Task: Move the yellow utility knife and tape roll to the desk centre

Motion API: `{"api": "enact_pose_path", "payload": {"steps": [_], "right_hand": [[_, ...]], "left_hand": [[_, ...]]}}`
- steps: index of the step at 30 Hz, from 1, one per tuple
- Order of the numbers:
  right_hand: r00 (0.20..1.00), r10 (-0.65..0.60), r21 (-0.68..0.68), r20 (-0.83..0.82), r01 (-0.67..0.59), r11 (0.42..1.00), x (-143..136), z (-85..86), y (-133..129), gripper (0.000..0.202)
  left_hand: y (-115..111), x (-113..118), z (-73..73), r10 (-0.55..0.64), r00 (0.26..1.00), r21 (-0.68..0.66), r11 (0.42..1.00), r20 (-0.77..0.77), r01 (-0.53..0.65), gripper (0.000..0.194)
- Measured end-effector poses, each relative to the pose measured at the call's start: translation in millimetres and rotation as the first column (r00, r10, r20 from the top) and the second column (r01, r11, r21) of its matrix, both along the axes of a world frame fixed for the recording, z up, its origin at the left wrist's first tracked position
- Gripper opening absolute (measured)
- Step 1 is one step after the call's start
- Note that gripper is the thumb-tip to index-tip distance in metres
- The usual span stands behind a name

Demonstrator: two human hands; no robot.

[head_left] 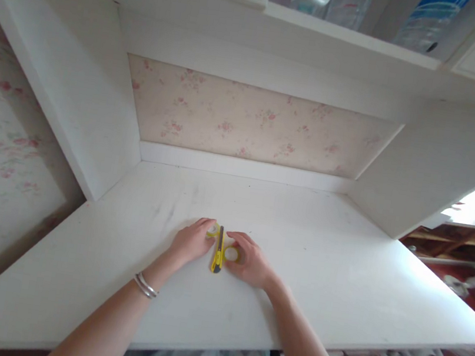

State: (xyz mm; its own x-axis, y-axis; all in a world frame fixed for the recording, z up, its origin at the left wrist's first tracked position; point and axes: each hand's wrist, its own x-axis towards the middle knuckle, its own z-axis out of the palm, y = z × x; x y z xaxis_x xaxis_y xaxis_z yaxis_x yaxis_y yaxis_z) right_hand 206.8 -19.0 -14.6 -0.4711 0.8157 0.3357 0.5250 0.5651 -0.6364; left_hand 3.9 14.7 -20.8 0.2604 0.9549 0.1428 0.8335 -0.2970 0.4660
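A yellow and black utility knife (218, 251) lies on the white desk (340, 265), pointing away from me. My left hand (192, 241) rests just left of it, fingers curled around a small yellow tape roll (212, 230). My right hand (252, 260) sits just right of the knife and grips another yellow tape roll (231, 254), which touches the desk. Silver bangles (145, 285) circle my left wrist.
White side panels (75, 94) and a floral back wall (250, 120) enclose the desk. A shelf above holds plastic bottles (353, 2). Red floor and clutter (463, 283) lie to the right, beyond the desk's edge.
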Motion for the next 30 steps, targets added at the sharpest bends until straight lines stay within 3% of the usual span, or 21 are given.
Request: {"api": "enact_pose_path", "payload": {"steps": [6,10,13,21,26,30], "right_hand": [[0.982,-0.188,-0.017,-0.030,0.188,0.982,-5,-13.4,3,0.052],[0.988,-0.146,-0.029,-0.058,0.144,0.989,-3,-13.4,5,0.061],[0.990,-0.087,-0.029,-0.112,0.084,0.996,0,-12.2,7,0.068],[0.991,-0.076,-0.038,-0.110,0.072,0.997,0,-11.7,7,0.072],[0.982,-0.176,-0.074,-0.065,0.171,0.983,-1,-15.0,9,0.068],[0.979,-0.190,-0.078,-0.076,0.184,0.980,0,-17.5,10,0.062]], "left_hand": [[-5,3,7.6,0.087,0.993,0.056,0.994,0.076,-0.092,0.042],[-12,11,11.1,-0.044,0.980,0.124,0.992,0.196,0.019,0.049],[-16,22,8.5,-0.141,0.966,0.090,0.988,0.215,0.124,0.056],[-17,28,5.1,-0.208,0.958,0.035,0.978,0.195,0.205,0.066],[-20,21,14.2,-0.117,0.967,0.151,0.985,0.227,0.084,0.036],[-18,18,12.6,-0.011,0.972,0.182,0.983,0.236,-0.033,0.025]]}}
